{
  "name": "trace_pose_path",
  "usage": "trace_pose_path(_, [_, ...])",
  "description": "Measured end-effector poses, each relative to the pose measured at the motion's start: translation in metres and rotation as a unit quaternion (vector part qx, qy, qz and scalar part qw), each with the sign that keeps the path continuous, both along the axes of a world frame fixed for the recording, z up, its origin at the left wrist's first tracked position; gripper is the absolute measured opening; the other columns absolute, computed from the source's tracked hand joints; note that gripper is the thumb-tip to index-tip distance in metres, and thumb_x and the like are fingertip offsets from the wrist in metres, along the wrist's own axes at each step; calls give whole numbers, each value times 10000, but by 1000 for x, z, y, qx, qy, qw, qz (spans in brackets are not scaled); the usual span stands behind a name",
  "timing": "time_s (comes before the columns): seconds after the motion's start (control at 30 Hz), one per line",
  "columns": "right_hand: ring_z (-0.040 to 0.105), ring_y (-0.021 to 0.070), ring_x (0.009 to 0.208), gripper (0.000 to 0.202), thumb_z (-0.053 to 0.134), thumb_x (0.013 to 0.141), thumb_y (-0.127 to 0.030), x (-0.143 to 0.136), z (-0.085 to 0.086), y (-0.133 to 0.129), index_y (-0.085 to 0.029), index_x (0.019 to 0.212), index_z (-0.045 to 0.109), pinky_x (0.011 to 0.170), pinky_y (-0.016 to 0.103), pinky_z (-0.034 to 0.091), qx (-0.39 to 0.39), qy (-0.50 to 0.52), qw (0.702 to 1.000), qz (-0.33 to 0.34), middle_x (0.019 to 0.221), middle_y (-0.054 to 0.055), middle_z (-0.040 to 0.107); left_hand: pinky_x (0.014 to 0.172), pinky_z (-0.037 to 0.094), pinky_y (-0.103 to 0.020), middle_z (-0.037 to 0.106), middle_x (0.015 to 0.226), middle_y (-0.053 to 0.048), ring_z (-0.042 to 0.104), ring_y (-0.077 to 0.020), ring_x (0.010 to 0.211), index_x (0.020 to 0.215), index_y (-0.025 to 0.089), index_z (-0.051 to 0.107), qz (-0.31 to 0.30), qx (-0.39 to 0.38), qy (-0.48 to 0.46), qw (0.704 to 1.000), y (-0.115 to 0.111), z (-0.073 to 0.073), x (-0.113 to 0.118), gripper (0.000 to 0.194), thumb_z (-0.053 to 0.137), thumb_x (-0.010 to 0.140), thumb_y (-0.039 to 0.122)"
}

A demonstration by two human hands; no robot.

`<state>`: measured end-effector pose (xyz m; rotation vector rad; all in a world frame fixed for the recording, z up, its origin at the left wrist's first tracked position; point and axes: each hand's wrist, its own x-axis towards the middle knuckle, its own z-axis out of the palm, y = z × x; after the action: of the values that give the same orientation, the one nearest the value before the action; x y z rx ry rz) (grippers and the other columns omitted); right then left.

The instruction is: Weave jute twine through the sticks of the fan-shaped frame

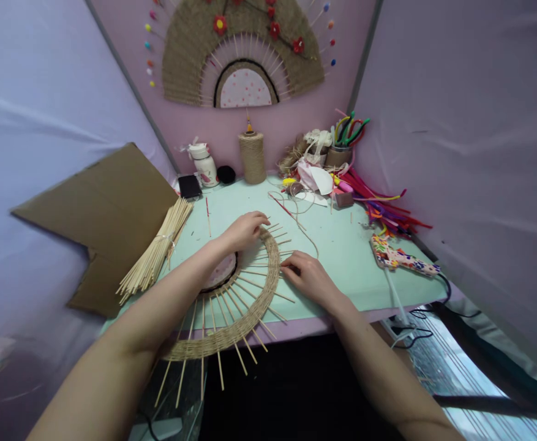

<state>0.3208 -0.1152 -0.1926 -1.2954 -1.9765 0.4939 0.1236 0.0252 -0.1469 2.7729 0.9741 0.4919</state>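
A half-round woven fan (pixel 272 278) of twine and thin sticks lies over the table's front edge, its lower sticks jutting past it. My left hand (pixel 245 231) reaches across to the band's far end, fingers bent and closed on it. Under my left forearm, a dark-rimmed half-circle with pale spotted fabric (pixel 222 272) shows in part. Just right of the band, my right hand (pixel 309 277) is closed, thumb and fingertips pinched together beside the stick ends. A loose strand of twine (pixel 311 240) runs down to this hand; its end is hidden there.
A twine cone (pixel 252 158) stands at the back. Bundled sticks (pixel 158 251) and cardboard (pixel 107 214) lie left. On the right are pipe cleaners (pixel 383 205) and a patterned glue gun (pixel 401 257) with a cord. A finished fan (pixel 245 37) hangs on the back wall.
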Motion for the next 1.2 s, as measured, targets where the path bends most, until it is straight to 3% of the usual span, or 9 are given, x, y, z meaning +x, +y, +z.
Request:
trace_pose_path(0.13, [595,168,831,118,568,894,-191,0,2,-1,-186,838,672,781,297,458,-7,-1,1000,6,832,42,638,1129,344,-364,534,1420,-107,465,-212,1333,1254,159,608,-99,-36,88,991,-42,8,-7,424,411,881,121])
trace_pose_path(0.3, [598,171,845,141,544,910,-197,1,4,-5,-177,872,678,803,298,461,-3,-22,1000,3,849,53,643,1194,211,-394,310,1576,-94,247,-200,1471,1468,176,374,-91,-78,163,979,-77,-10,-14,501,352,987,318])
trace_pose_path(0.57, [595,187,840,206,488,947,-218,12,10,-22,-178,941,690,791,307,459,4,-109,994,-33,865,73,634,1204,154,-365,254,1598,-84,202,-184,1485,1493,180,321,-77,-70,169,980,-78,-19,-13,533,334,989,351])
trace_pose_path(0.87, [597,184,844,204,492,946,-220,10,7,-25,-186,964,692,790,302,467,-6,-94,995,-16,869,68,636,1175,230,-411,348,1561,-88,319,-222,1433,1491,229,320,-66,-48,133,988,-80,-22,-12,544,405,960,306])
trace_pose_path(1.1, [586,189,839,253,471,952,-214,10,8,-26,-188,1049,704,800,332,480,7,-108,994,-4,898,84,619,1118,314,-482,409,1501,-72,381,-287,1370,1352,315,536,-65,-60,123,988,-80,-15,-3,451,455,917,225])
trace_pose_path(1.2, [577,195,829,262,477,950,-220,18,8,-29,-189,1071,707,786,344,480,20,-133,991,1,911,94,609,1129,293,-485,385,1521,-60,357,-288,1384,1355,320,535,-65,-59,119,989,-80,-17,-2,457,463,914,226])
